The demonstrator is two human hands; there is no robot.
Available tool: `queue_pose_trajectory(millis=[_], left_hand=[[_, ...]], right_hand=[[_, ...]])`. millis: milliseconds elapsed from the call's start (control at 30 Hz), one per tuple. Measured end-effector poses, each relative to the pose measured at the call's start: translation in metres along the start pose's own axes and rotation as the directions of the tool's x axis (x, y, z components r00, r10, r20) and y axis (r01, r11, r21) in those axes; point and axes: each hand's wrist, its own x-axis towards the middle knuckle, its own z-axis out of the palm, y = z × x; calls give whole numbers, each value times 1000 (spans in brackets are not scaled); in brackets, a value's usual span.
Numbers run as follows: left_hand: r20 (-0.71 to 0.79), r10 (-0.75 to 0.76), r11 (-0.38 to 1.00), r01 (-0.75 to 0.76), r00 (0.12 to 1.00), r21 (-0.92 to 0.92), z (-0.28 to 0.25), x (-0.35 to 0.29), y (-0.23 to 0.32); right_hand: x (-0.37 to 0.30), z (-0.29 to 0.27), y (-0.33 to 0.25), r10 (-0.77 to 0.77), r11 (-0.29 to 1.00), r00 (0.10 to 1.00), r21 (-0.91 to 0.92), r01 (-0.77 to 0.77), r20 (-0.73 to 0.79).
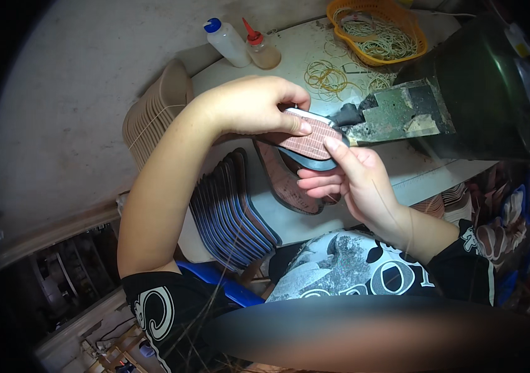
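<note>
Both hands hold a shoe insole (305,140) with a reddish, line-patterned top and a dark blue edge. My left hand (264,104) comes over its far side, thumb pressed on the top face. My right hand (364,177) grips the near right end, thumb on top and fingers curled below. That end of the insole is close against the dark tip of a machine arm (395,117); whether they touch is hard to tell. Underneath, a reddish insole (287,186) lies on the white table (339,219), partly hidden by my hands.
Left of my hands stand a row of dark blue-edged insoles (231,211) and a banded beige bundle (153,121). Behind are a blue-capped bottle (227,45), a red-tipped bottle (262,53), loose rubber bands (327,76) and an orange basket (380,60). A dark green machine housing (483,87) blocks the right.
</note>
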Motion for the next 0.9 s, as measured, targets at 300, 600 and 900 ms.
queue_pose_trajectory(millis=[300,600,900], left_hand=[[-330,-159,922,20,930,-387,64,-21,-11],[-293,-401,783,158,868,-602,90,-23,30],[-353,-442,722,94,825,-686,91,-11,13]], right_hand=[[0,-3,-1,-56,997,997,-55,58,43],[-32,-32,-2,54,940,988,-341,-1,146],[-61,-80,-7,-60,960,990,-263,92,129]])
